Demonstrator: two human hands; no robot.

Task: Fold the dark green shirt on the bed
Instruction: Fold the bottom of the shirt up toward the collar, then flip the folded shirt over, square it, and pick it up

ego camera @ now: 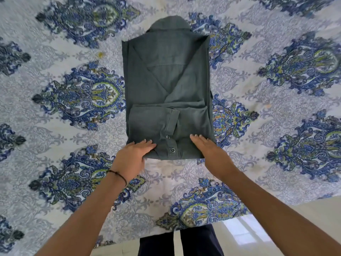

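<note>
Left hand [132, 156], right hand [210, 150] are pressing flat, gripping nothing, on dark green shirt [166, 80] hem [184, 155]; next probably pinching there, folding forward to collar [168, 23].

This is a bedroom in a home: the worktop [276, 58] is a bed under a white sheet [60, 126] printed with blue and green paisley medallions, its edge hanging above a pale, glossy floor [243, 233].

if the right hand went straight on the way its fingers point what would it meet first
The right hand lies flat on the dark green shirt, fingers pointing up and left. First in that line is probably the folded sleeve's cuff.
</note>
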